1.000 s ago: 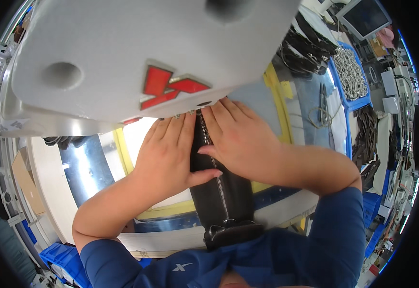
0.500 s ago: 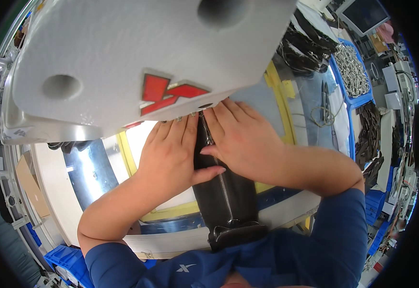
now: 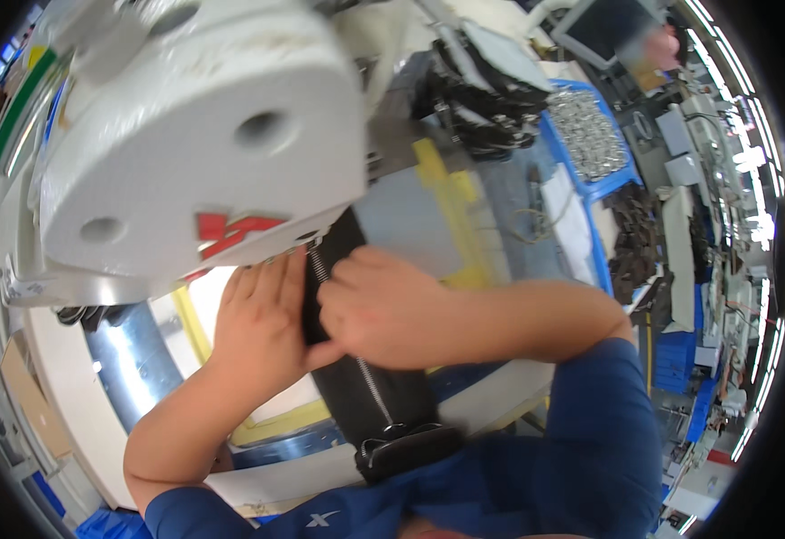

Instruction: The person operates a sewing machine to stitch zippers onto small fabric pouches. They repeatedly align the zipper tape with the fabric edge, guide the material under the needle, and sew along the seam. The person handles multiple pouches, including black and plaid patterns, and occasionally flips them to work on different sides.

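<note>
A long black fabric piece with a silver metal zipper down its middle runs from beneath a white sewing machine head toward my body. My left hand lies flat along the fabric's left edge, fingers stretched toward the machine and thumb across the cloth. On the right side of the zipper, my right hand is closed, its fingers curled down against the fabric. Whatever lies in those fingers is hidden beneath the hand. The machine head covers the needle area. At the near end, the fabric is bunched close to my shirt.
Yellow tape marks the work surface right of the machine. Beyond it are a blue bin of small silver metal parts, a bundle of black pieces, a pile of dark pieces and a monitor.
My right hand has gone from lying flat to curled fingers beside the zipper. My left hand stays flat on the fabric. The view has shifted, showing more of the machine head.
</note>
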Tool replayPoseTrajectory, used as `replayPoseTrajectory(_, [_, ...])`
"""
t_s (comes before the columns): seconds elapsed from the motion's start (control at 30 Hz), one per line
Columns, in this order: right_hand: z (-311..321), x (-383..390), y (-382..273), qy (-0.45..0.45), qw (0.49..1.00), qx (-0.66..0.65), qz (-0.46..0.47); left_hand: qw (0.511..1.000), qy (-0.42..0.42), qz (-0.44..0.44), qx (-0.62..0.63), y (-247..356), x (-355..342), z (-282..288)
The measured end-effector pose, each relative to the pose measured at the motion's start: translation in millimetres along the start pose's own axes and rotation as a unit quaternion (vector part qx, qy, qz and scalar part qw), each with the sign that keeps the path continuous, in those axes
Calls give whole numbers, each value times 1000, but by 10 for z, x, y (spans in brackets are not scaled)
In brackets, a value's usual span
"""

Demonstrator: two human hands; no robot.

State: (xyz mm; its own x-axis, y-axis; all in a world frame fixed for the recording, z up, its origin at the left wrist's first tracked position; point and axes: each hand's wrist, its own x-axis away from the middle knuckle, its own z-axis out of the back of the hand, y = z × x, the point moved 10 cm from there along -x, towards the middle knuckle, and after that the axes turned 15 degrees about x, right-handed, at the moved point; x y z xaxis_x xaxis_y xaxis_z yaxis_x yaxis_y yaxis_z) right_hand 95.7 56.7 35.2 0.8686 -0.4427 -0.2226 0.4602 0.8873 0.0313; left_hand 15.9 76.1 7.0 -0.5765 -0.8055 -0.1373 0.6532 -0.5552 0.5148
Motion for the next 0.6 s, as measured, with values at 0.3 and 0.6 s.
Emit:
replayPoseTrajectory(0.3, [752, 198, 958, 102, 985, 36, -132, 999, -37, 5, -28, -60, 45, -68])
replayPoseTrajectory(0.6, [968, 1062, 2842, -58, 890, 175, -418, 1000, -26, -3, 1, -37, 7, -33])
